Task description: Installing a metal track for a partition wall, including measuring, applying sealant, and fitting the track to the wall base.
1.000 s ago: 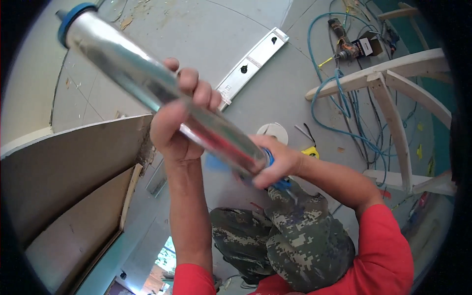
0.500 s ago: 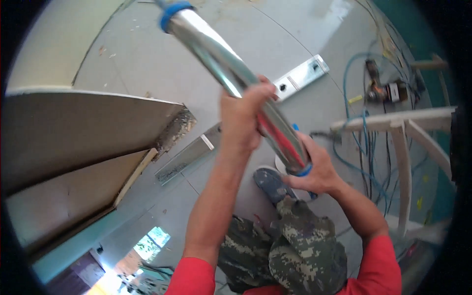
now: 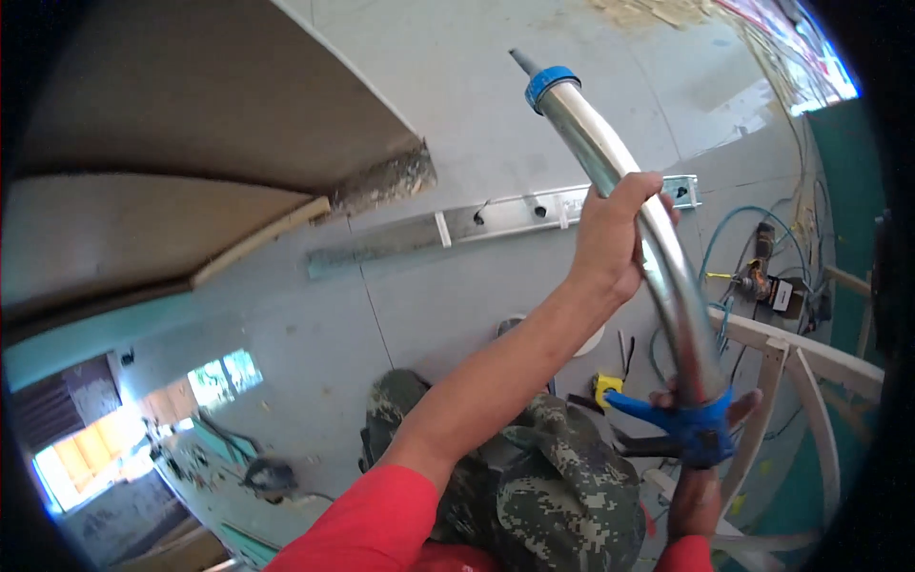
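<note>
A caulking gun (image 3: 618, 153) with a shiny silver barrel stretches at a slant across the right half of the view. Its grey nozzle and blue front cap point up and away from me. My left hand (image 3: 615, 234) is wrapped around the middle of the barrel. At the rear end is a blue handle piece (image 3: 701, 429) with a lever sticking out to the left. My right hand (image 3: 701, 491) grips this end from below. Its palm is largely hidden behind the handle, but fingertips show on both sides.
A long metal channel (image 3: 515, 214) lies across the floor beyond my left forearm. A yellow tape measure (image 3: 606, 388) sits near my knee. At right are a wooden frame (image 3: 820, 355), a cordless drill (image 3: 767, 281) and cables. A large brown panel (image 3: 238, 105) fills the upper left.
The caulking gun has shifted to the right in view, and its blue handle now shows. My right hand has gone from the barrel's rear rim to the handle. The view has turned.
</note>
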`<move>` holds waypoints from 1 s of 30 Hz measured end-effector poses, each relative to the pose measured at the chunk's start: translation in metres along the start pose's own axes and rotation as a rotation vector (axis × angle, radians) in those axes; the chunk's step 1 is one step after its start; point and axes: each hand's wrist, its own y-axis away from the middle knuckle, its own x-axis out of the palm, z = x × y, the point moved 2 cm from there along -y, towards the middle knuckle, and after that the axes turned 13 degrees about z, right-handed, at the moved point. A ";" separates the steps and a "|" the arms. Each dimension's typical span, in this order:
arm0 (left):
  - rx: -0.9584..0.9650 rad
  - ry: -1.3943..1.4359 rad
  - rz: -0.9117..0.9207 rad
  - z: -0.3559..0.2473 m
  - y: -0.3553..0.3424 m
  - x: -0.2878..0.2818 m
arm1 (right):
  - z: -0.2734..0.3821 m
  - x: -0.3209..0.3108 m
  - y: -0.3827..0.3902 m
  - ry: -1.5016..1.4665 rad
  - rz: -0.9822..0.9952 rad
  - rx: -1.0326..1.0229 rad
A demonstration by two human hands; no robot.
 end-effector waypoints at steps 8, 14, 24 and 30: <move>0.159 0.295 -0.288 0.023 0.030 -0.050 | -0.001 -0.027 0.044 0.193 0.239 -0.106; 0.123 0.317 -0.318 0.056 0.050 -0.088 | -0.016 0.005 0.090 0.060 -0.220 0.134; -0.014 0.440 -0.251 0.069 0.060 -0.115 | -0.018 0.017 0.081 0.377 -0.372 0.201; 0.000 0.461 -0.250 0.068 0.058 -0.125 | -0.023 0.019 0.075 0.427 -0.425 0.149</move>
